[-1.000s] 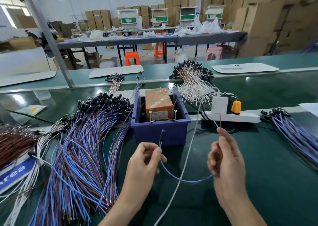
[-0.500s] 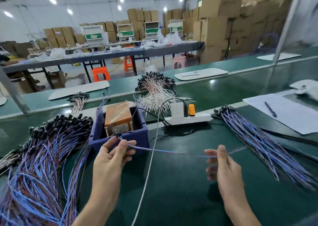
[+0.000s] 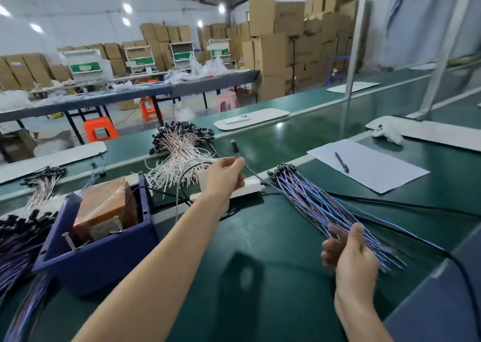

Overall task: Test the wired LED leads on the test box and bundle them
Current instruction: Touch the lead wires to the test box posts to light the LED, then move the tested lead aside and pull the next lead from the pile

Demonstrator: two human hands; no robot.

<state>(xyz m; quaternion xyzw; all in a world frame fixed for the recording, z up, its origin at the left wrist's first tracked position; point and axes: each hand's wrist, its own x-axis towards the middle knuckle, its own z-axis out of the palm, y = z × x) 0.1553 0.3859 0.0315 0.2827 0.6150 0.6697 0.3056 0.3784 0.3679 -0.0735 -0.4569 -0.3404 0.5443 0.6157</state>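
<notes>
The single lead (image 3: 235, 146) is held up beyond and to the right of the test box (image 3: 99, 250). Its black LED cap stands above the left hand (image 3: 226, 175), whose fingertips are closed in a pinch on the wire just below the cap. It looks nearly weightless and limp, so it is best taken close to the stiff cap, never by the thin bare ends.

Further right of the test box lies the bundle (image 3: 307, 198) of blue and purple leads, caps away from the person. The right hand (image 3: 348, 253) grips its tail ends, thumb on top and fingers curled beneath. The loose strands would likely splay and slip unless squeezed together. Whether the single lead's tail reaches this grip, I cannot tell.

A white power strip (image 3: 251, 186) sits behind, right of the box.
</notes>
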